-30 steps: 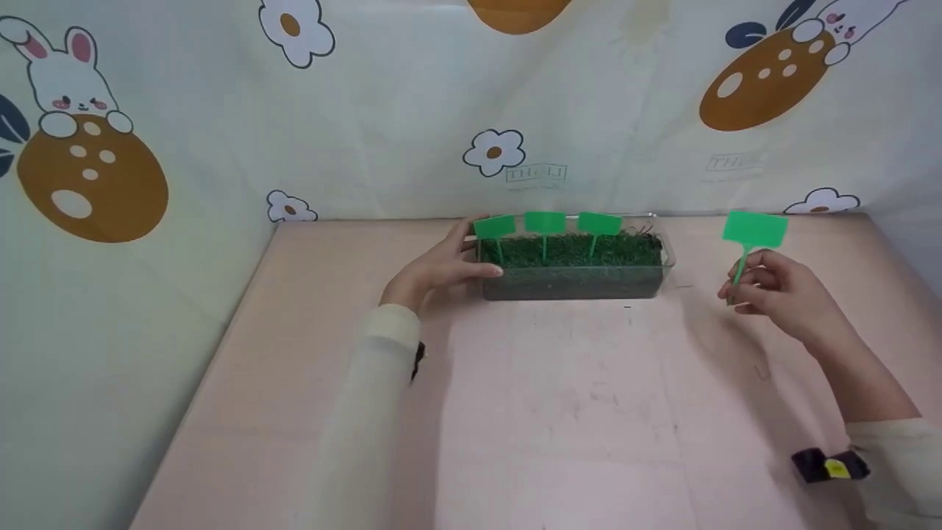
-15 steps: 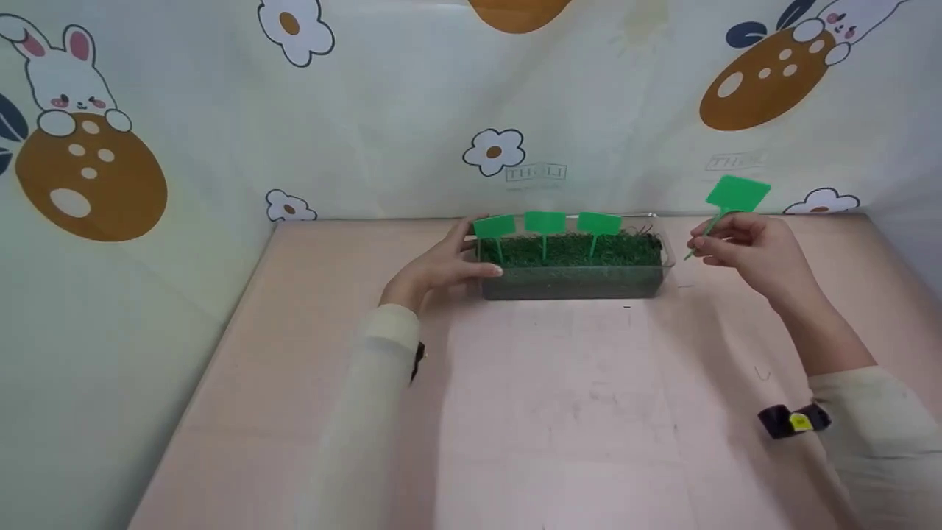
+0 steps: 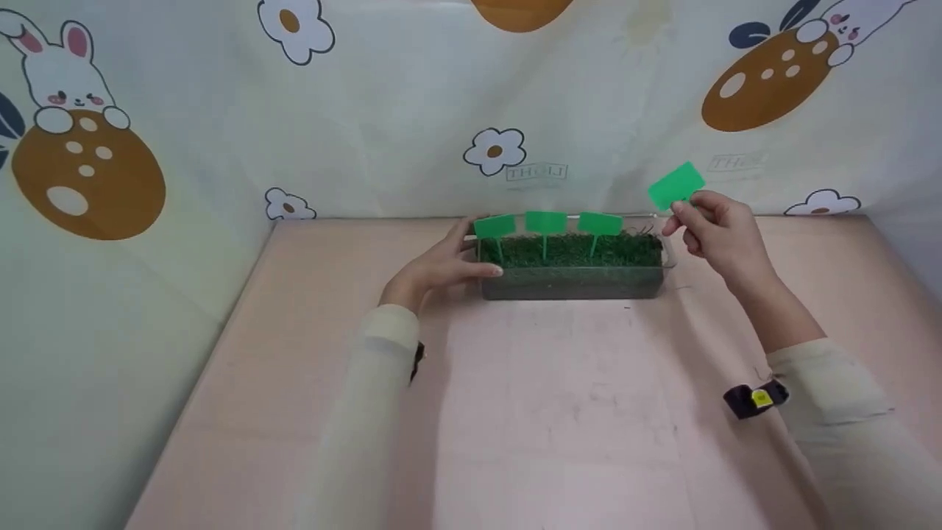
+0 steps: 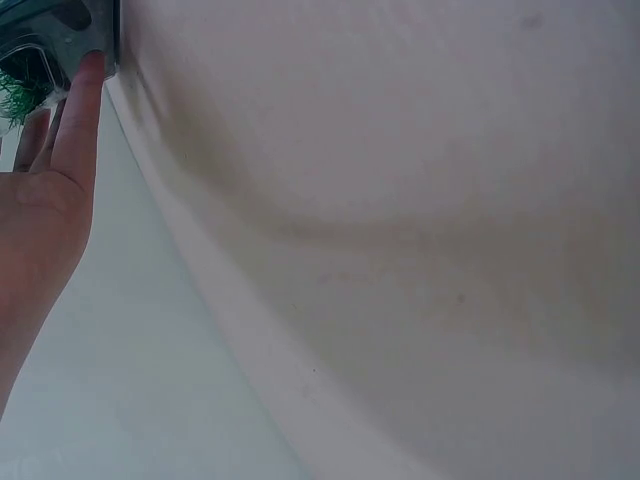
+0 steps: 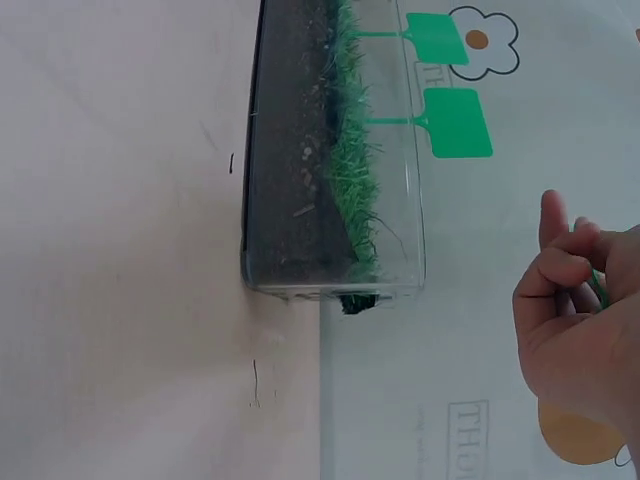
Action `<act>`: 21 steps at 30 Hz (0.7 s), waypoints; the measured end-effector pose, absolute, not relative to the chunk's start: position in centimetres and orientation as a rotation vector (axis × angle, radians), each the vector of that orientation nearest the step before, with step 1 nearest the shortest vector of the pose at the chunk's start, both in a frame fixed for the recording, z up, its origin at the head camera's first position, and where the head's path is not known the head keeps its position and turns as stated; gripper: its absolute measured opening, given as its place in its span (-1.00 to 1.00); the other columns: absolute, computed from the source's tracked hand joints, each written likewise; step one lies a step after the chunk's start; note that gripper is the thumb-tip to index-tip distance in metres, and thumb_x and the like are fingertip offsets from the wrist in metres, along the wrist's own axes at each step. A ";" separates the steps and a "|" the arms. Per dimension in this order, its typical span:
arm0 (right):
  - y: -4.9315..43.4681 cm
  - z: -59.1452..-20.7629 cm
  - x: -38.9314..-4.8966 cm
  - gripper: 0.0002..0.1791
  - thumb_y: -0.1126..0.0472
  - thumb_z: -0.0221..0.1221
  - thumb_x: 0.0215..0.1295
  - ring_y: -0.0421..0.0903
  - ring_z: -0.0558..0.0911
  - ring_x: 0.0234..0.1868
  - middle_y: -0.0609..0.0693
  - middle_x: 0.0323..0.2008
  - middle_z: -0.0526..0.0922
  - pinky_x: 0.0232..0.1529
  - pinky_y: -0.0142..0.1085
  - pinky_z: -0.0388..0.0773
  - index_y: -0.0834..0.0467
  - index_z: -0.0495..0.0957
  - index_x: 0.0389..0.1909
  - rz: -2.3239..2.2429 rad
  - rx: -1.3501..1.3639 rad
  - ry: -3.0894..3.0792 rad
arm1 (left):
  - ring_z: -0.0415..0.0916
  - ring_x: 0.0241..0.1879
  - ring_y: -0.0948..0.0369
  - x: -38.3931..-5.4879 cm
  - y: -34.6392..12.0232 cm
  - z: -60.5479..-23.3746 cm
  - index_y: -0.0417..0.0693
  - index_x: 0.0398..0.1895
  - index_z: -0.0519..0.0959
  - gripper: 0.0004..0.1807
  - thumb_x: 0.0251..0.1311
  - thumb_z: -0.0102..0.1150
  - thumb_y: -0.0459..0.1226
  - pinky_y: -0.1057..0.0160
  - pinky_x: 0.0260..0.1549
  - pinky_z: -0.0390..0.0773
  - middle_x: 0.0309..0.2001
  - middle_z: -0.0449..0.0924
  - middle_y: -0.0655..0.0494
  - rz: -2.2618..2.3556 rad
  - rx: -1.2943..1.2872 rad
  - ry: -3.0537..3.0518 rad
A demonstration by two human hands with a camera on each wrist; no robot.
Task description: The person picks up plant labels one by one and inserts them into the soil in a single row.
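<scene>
A clear plastic trough [image 3: 570, 285] filled with dark soil and topped with green grass [image 3: 633, 252] stands at the table's back edge. Three green plant labels, a left one [image 3: 494, 226], a middle one [image 3: 546, 221] and a right one [image 3: 600, 224], stick up from the grass. My left hand [image 3: 440, 263] holds the trough's left end, thumb on the front wall and fingers at the side. Above the trough's right end, my right hand [image 3: 728, 234] pinches another green plant label [image 3: 677, 187], tilted; its stem is mostly hidden by the fingers.
A pale curtain [image 3: 383, 110] printed with flowers and rabbits hangs right behind the trough. The pinkish tabletop [image 3: 544, 412] spreads in front, with a few small dark specks. In the right wrist view, some grass [image 5: 358, 302] pokes past the trough's end.
My right hand has moved left and upward with its label, from right of the trough to above its right end. The label has tilted further. The left hand and trough stayed still.
</scene>
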State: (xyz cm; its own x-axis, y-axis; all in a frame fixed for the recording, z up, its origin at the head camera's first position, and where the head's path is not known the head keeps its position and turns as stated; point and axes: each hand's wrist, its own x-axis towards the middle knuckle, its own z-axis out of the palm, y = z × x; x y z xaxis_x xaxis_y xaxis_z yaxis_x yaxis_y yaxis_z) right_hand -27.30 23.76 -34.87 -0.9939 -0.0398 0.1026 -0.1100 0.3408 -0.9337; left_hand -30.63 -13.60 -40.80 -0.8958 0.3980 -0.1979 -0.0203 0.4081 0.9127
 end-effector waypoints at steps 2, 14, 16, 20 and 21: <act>23.4 -34.7 -27.3 -0.78 0.07 0.07 0.49 -0.27 0.27 -0.68 -0.19 -0.56 0.64 -0.63 -0.47 0.24 0.16 0.49 -0.23 1.886 0.166 -2.436 | -0.01 0.57 0.05 -30.6 -13.6 -40.8 0.55 0.52 -0.10 0.09 0.07 0.46 -0.05 -0.11 0.52 0.06 0.57 -0.05 0.20 1.495 0.318 2.284; 22.6 -34.4 -27.7 -0.83 0.14 0.21 0.40 -0.24 0.55 -0.33 -0.16 -0.38 0.66 -0.29 -0.52 0.54 0.19 0.58 -0.22 2.110 0.146 -2.169 | 0.01 0.57 0.04 -30.6 -13.7 -40.7 0.43 0.54 -0.11 0.07 0.12 0.43 -0.12 -0.04 0.51 0.13 0.57 -0.03 0.11 1.500 0.331 2.253; 22.7 -34.3 -27.8 -0.87 0.17 0.22 0.38 -0.26 0.59 -0.29 -0.19 -0.38 0.67 -0.25 -0.52 0.53 0.16 0.59 -0.21 2.079 0.131 -2.160 | -0.01 0.57 0.04 -30.7 -13.7 -40.7 0.40 0.55 -0.12 0.07 0.13 0.42 -0.14 -0.04 0.51 0.13 0.57 -0.04 0.10 1.507 0.330 2.240; 22.9 -34.2 -28.1 -0.90 0.26 0.22 0.35 -0.28 0.64 -0.26 -0.21 -0.37 0.72 -0.22 -0.54 0.54 0.11 0.54 -0.16 2.093 0.122 -2.125 | -0.02 0.57 0.05 -30.6 -13.6 -40.6 0.43 0.54 -0.11 0.08 0.11 0.44 -0.11 -0.07 0.52 0.09 0.57 -0.03 0.13 1.504 0.308 2.243; 22.9 -34.3 -28.2 -0.90 0.27 0.22 0.35 -0.28 0.66 -0.26 -0.21 -0.36 0.73 -0.22 -0.55 0.54 0.10 0.53 -0.16 2.085 0.118 -2.127 | -0.02 0.57 0.05 -30.6 -13.6 -40.6 0.45 0.54 -0.11 0.08 0.11 0.44 -0.10 -0.08 0.52 0.09 0.57 -0.03 0.14 1.505 0.302 2.243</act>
